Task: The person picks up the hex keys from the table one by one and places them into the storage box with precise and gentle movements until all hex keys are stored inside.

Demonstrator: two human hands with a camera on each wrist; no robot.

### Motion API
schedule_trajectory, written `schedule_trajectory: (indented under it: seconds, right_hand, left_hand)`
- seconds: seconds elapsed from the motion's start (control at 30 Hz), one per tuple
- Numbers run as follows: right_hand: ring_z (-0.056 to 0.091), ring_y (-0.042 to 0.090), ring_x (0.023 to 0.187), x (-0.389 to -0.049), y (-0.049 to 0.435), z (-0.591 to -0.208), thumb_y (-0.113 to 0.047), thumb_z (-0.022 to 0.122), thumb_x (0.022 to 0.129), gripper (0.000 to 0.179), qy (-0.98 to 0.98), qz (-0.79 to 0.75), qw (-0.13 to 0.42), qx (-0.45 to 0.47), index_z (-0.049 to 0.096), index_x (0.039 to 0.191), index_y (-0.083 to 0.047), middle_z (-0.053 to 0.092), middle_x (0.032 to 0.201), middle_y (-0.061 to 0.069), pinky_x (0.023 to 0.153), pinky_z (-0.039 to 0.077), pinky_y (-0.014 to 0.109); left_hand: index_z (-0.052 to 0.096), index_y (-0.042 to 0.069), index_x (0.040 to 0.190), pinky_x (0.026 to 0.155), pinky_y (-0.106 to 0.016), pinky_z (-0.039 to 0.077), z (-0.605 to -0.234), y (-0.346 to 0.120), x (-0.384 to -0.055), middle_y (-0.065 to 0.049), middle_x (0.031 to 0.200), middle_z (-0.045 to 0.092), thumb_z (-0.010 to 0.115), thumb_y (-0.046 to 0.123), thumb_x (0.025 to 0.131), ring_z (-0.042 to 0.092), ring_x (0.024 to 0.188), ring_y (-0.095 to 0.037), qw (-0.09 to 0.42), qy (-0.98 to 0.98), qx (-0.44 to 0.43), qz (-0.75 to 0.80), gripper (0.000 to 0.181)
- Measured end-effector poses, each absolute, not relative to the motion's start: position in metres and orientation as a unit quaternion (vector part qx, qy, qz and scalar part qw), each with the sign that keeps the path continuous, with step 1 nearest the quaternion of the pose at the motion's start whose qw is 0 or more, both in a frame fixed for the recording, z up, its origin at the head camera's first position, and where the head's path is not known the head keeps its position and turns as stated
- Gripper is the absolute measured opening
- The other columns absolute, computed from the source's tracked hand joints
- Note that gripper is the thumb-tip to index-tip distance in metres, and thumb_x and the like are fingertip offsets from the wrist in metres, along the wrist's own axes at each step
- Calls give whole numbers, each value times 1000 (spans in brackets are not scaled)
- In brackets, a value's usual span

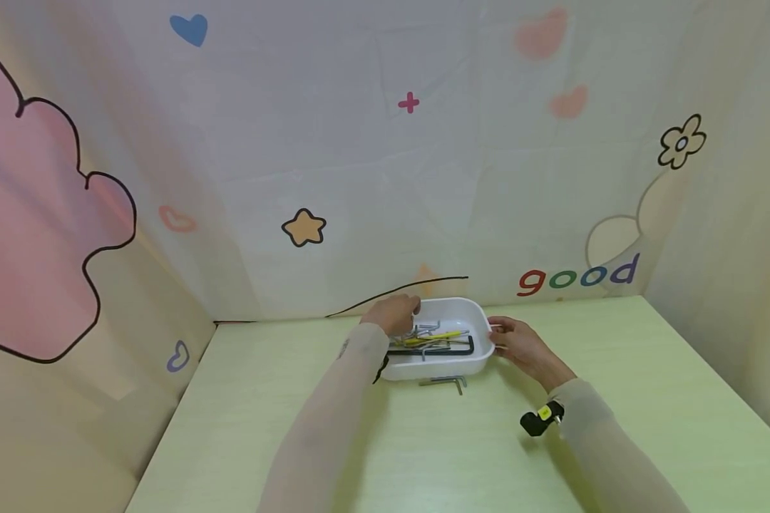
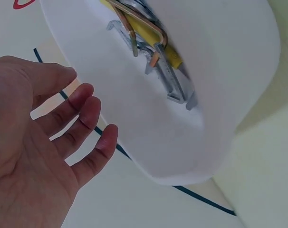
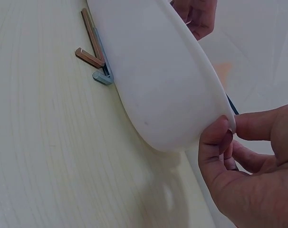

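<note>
A white plastic tray (image 1: 404,370) stands at the table's back edge, holding several metal hex keys (image 2: 172,83), a large black hex key (image 1: 471,346) and a thin yellow tool (image 1: 433,339). My right hand (image 1: 520,343) pinches the tray's rim at its right end, thumb and fingers on either side of the wall (image 3: 158,90). Over the tray's left end is my left hand (image 1: 393,314); its fingers (image 2: 84,121) are spread and loosely bent beside the rim, with nothing held. On the table against the tray's front lie a copper-coloured hex key (image 3: 91,38) and a silver one (image 3: 104,77).
The pale green wooden table (image 1: 462,456) spreads in front of the tray and to both sides. Behind it hangs a printed cloth (image 1: 359,164). A black wrist device (image 1: 542,418) sits at my right sleeve.
</note>
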State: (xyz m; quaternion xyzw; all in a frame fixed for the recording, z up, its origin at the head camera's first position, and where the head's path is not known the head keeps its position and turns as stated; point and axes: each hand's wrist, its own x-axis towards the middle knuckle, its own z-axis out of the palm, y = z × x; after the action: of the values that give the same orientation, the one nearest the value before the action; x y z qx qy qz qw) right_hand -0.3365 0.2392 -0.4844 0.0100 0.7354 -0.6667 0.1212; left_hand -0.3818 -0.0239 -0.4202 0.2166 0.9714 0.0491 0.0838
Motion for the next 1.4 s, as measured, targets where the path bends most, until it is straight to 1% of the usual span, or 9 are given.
schedule_trajectory:
  seconds: [0.13, 0.3, 0.53, 0.67, 0.83, 1.0, 1.17, 1.27, 1.4]
  right_hand:
    - [51, 21, 104, -335, 238, -487, -4, 46, 101, 49, 739, -662, 124, 14, 34, 147, 4, 49, 118, 12, 83, 56, 22]
    - [50, 25, 111, -336, 238, -489, -3, 47, 100, 50, 744, -657, 123, 20, 33, 148, 3, 47, 125, 16, 87, 57, 24]
    - [51, 25, 109, -335, 238, -490, -3, 48, 100, 49, 749, -653, 112, 15, 36, 146, 5, 48, 122, 16, 84, 58, 22]
    - [51, 25, 111, -335, 237, -490, -3, 47, 101, 48, 749, -653, 110, 16, 36, 147, 4, 47, 125, 18, 83, 58, 21]
    - [50, 25, 110, -337, 235, -490, -5, 46, 101, 47, 750, -652, 105, 18, 37, 147, 3, 47, 125, 17, 84, 58, 21]
    - [51, 21, 106, -340, 234, -490, -5, 47, 101, 47, 749, -655, 102, 19, 37, 147, 3, 48, 121, 14, 82, 57, 20]
    - [50, 21, 107, -343, 232, -489, -5, 48, 101, 48, 748, -655, 103, 24, 37, 147, 3, 48, 121, 13, 82, 57, 20]
    - [50, 22, 108, -345, 231, -488, -5, 48, 100, 49, 747, -656, 104, 24, 37, 147, 3, 49, 120, 13, 82, 57, 20]
    - [51, 20, 105, -347, 229, -488, -4, 48, 100, 48, 745, -658, 103, 21, 37, 146, 4, 49, 118, 12, 82, 58, 20]
  left_hand:
    - [54, 19, 133, 90, -33, 57, -417, -27, -377, 2, 120, 61, 50, 18, 102, 60, 103, -14, 75, 968, 235, 51, 32]
    - [53, 19, 133, 89, -31, 57, -410, -28, -371, 1, 118, 61, 47, 22, 103, 61, 101, -15, 44, 964, 258, 45, 30]
    - [53, 19, 133, 91, -31, 57, -402, -30, -358, 1, 120, 60, 45, 23, 104, 60, 103, -15, 12, 961, 271, 48, 30]
    - [53, 20, 132, 86, -29, 57, -400, -33, -350, 1, 118, 61, 47, 23, 103, 60, 97, -13, -10, 956, 289, 41, 30]
    - [55, 19, 129, 80, -25, 56, -397, -36, -338, 1, 111, 62, 51, 22, 101, 57, 87, -12, -55, 946, 318, 30, 29]
    - [57, 18, 127, 75, -24, 56, -396, -39, -326, 1, 110, 61, 53, 21, 100, 57, 88, -13, -94, 937, 335, 15, 28]
    - [58, 17, 127, 76, -26, 55, -400, -38, -315, 2, 110, 61, 54, 21, 99, 58, 94, -15, -103, 934, 343, 16, 29]
    - [58, 16, 125, 74, -24, 54, -404, -36, -307, 2, 108, 61, 56, 19, 98, 57, 93, -15, -121, 927, 353, 34, 27]
    - [57, 16, 120, 66, -23, 52, -413, -32, -293, 3, 101, 60, 58, 20, 97, 56, 87, -14, -153, 919, 361, 38, 23]
